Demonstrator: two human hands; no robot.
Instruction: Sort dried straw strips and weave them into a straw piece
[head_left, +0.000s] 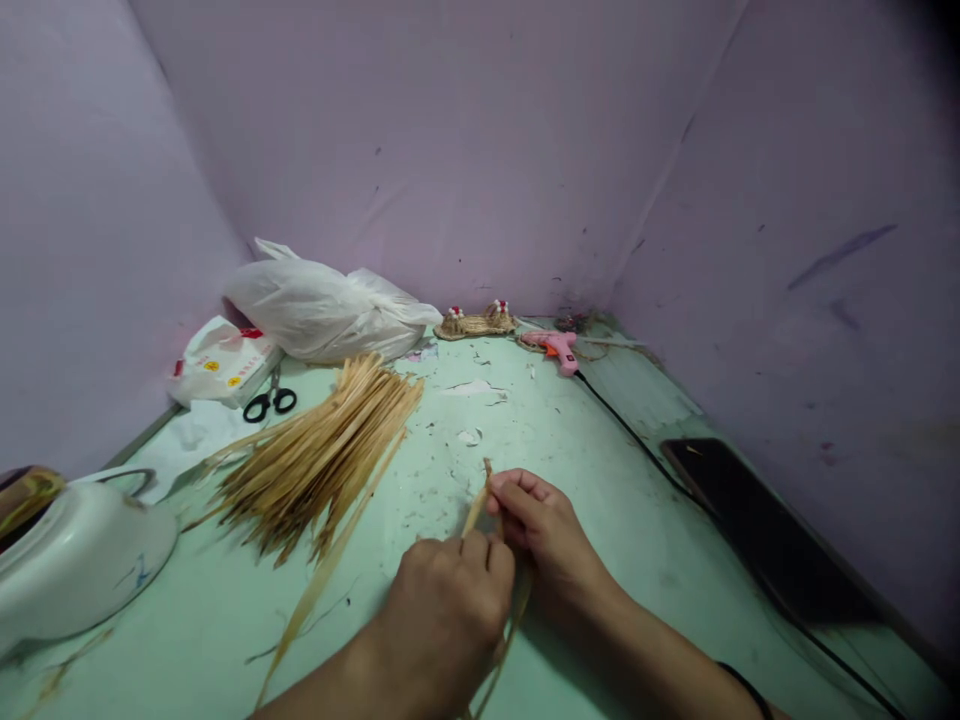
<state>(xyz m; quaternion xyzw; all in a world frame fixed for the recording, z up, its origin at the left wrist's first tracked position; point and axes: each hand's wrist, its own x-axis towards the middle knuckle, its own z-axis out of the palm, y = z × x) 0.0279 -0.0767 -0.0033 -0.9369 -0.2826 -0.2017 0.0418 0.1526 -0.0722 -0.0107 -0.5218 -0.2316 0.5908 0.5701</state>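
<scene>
Between my two hands are narrow strips of dried straw-coloured leaf (474,512), with their tip sticking up past my fingers. My right hand (546,525) pinches the strips near that tip between thumb and forefinger. Just in front of me, my left hand (454,610) is curled closed around the lower part, its fingertips partly hidden. Loose ends hang below the hands towards the near edge. To the left lies a thick bundle of the same dried strips (330,450), fanned out on the pale green tabletop (427,460).
Left are a white bowl (90,560), black-handled scissors (271,403), a tissue pack (232,360) and a white plastic bag (322,305). At the back sit a woven piece with red-and-white beads (474,325) and a pink glue gun (555,348). Its cord (637,440) passes a dark phone-like slab (757,520).
</scene>
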